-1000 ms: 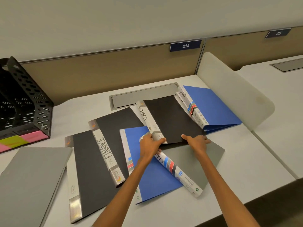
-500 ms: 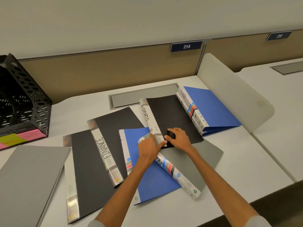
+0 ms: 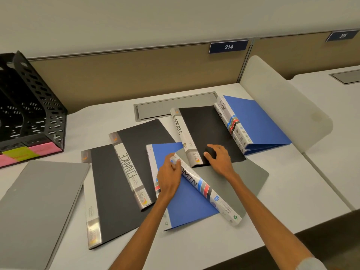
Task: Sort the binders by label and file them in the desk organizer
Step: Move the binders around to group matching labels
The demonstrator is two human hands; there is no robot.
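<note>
Sorting step, nothing filed yet. Left hand [image 3: 169, 172] pinches spine end of grey ADMIN-labelled plastic binder [image 3: 233, 178], flat on white bench [image 3: 292, 191], well right of black perforated desk organizer [image 3: 39, 114]. Right hand [image 3: 220, 160] on black SPORTS binder [image 3: 204, 129] overlapping it, fingers bent; grip can't tell. Next, prob. — slide SPORTS off, lift ADMIN w/ both hands.

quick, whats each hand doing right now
Left hand: holding the admin binder by its spine end.
Right hand: open, fingers resting on the sports binder.
</note>
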